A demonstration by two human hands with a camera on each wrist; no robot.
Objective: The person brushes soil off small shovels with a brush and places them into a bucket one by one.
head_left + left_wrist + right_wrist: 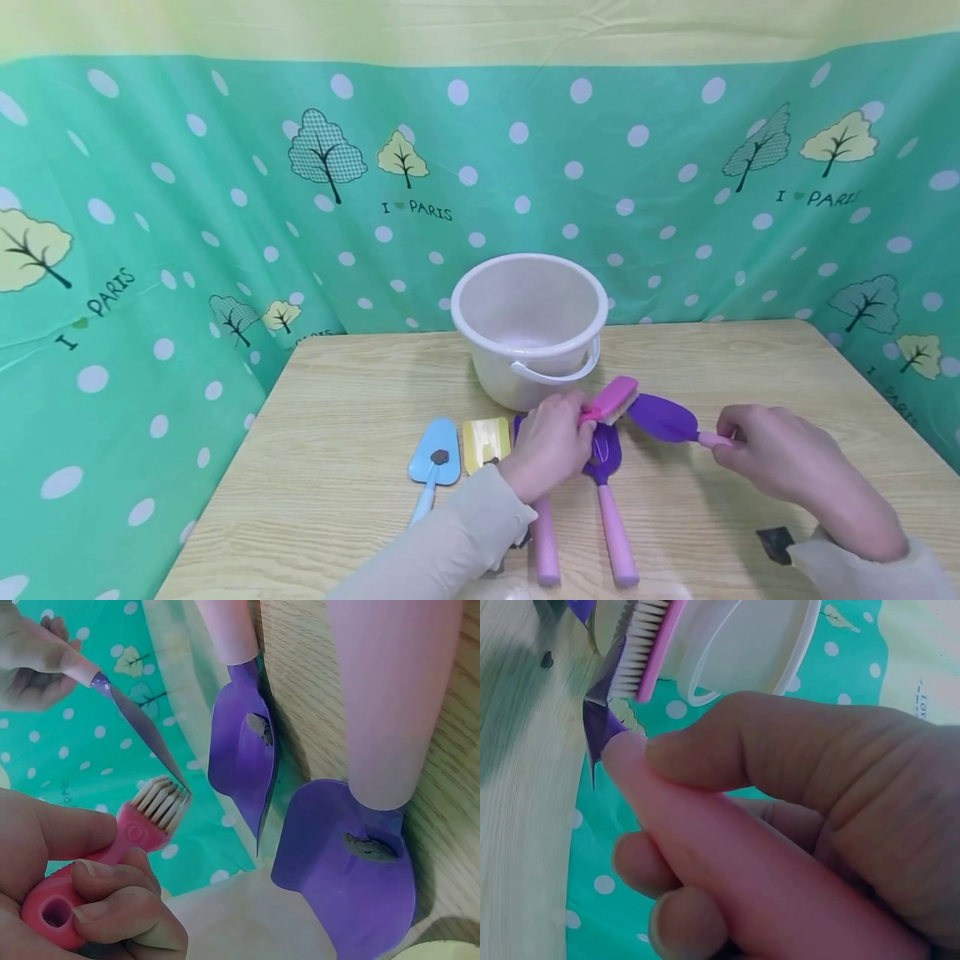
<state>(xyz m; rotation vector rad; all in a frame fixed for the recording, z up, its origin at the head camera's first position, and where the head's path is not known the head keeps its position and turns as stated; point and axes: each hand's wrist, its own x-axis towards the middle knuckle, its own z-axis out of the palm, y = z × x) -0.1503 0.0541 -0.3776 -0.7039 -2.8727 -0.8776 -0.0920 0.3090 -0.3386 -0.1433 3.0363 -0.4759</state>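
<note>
- Gripping the pink brush (619, 396) by its handle, the left hand (550, 442) has thumb and fingers curled round it, just in front of the white bucket (491, 371).
- The right hand (780, 450) has its grip clenched round the pink handle (708, 439) of a purple shovel (663, 418) (the other end of it reaches toward the brush), above the table (322, 500).
- The brush's bristles (639, 649) touch the shovel's blade.
- Two more purple shovels (341, 891) lie near the left hand, each bearing a grayish lump (371, 849).
- Left of these lie a yellow shovel (486, 437) and a light blue shovel (432, 440) with a dark lump (440, 457) on it.
- A small black scrap (776, 544) lies beside the right sleeve (873, 567).
- Behind the table hangs a green curtain (247, 133) with white dots and tree prints.
</note>
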